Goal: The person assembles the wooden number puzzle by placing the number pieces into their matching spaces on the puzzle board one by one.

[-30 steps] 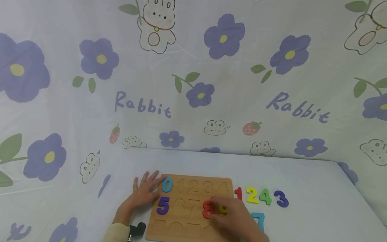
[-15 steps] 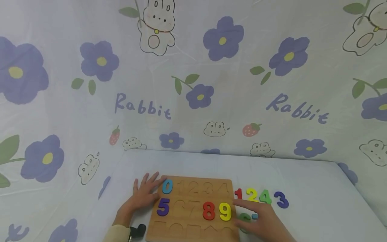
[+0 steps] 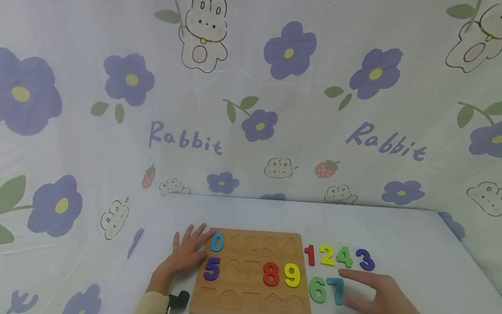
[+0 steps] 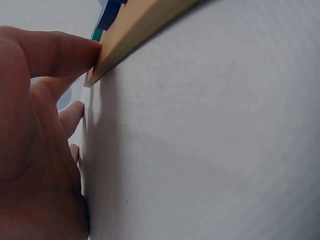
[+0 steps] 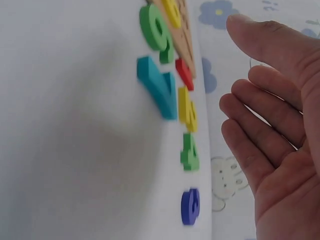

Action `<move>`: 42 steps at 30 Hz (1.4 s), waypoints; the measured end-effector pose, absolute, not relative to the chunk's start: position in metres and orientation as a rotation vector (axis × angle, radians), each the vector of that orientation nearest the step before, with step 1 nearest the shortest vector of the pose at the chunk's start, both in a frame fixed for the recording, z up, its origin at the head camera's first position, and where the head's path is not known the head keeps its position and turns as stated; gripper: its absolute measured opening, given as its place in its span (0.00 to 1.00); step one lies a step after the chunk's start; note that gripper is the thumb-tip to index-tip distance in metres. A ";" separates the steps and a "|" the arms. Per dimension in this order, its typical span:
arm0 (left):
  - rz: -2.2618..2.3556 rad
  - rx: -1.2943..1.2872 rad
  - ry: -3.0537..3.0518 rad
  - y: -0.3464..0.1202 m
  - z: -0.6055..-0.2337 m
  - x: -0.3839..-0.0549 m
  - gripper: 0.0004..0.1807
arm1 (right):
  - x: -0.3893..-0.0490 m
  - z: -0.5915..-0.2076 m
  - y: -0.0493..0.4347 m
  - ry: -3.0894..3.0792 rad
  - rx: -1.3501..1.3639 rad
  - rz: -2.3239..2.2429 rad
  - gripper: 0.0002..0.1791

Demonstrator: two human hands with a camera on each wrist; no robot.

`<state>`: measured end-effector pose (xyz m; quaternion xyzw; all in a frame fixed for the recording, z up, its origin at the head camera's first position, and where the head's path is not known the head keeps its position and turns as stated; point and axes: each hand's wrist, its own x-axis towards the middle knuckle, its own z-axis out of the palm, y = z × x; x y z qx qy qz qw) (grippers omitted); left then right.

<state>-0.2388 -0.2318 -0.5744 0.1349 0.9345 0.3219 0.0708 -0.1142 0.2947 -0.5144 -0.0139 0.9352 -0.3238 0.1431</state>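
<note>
A wooden number puzzle board (image 3: 251, 256) lies on the table with cut-out slots. In it sit a blue 0 (image 3: 217, 242), a purple 5 (image 3: 211, 269), a red 8 (image 3: 271, 274) and a yellow 9 (image 3: 292, 274). My left hand (image 3: 186, 254) spreads its fingers at the board's left side, thumb touching the edge. Right of the board, my right hand (image 3: 378, 291) hovers with thumb and index finger apart beside a blue 7 (image 3: 338, 289). The right wrist view shows that palm (image 5: 285, 195) holding nothing. A green 6 (image 3: 317, 289) lies between the 7 and the board.
Behind the 6 and 7 lie a red 1 (image 3: 310, 255), a yellow 2 (image 3: 327, 255), a green 4 (image 3: 344, 257) and a purple 3 (image 3: 365, 259) on the white table (image 3: 427, 257). A black object (image 3: 179, 298) shows near the left wrist. A patterned curtain (image 3: 306, 131) hangs behind.
My right hand has let go of the red 8, now in its slot, and moved right, off the board, to beside the blue 7. The left hand has stayed in place.
</note>
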 end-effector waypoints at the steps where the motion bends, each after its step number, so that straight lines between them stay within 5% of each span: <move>1: 0.981 0.416 2.816 -0.232 -0.575 -0.239 0.42 | -0.113 -0.515 0.298 2.687 -0.018 -0.942 0.40; 42: 1.030 0.428 2.819 -0.234 -0.581 -0.241 0.42 | -0.123 -0.553 0.299 2.638 -0.078 -0.994 0.36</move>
